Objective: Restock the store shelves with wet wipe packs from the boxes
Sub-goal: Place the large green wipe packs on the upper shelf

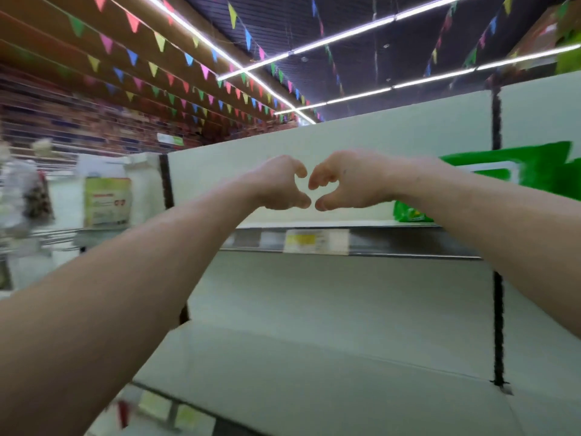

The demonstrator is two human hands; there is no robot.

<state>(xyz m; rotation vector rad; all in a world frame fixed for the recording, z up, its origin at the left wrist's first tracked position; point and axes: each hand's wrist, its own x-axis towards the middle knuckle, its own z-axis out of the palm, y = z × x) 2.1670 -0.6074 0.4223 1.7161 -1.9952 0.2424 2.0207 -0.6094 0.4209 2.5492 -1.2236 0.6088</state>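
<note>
**A:** Where are our hands?

**B:** Both are raised in front of the upper shelf (361,243). Our left hand (276,184) and right hand (352,180) are curled toward each other, and the fingers (317,179) are bent inward, pinching nothing. The tips almost meet above and below.

**A:** And the wet wipe packs (534,171)?

**B:** The green ones sit toward the right end of that shelf, behind and to the right of our right forearm. The top pack lies flat with its long side running along the shelf. We can't see any boxes.

**A:** Which hand is nearer?

**B:** The right. The stretch of shelf behind our hands, above the price tag (316,241), looks bare, and so does the lower shelf (314,357). We judge the next packs belong to the left of the green ones, so we'd first have to turn away for a box.
</note>
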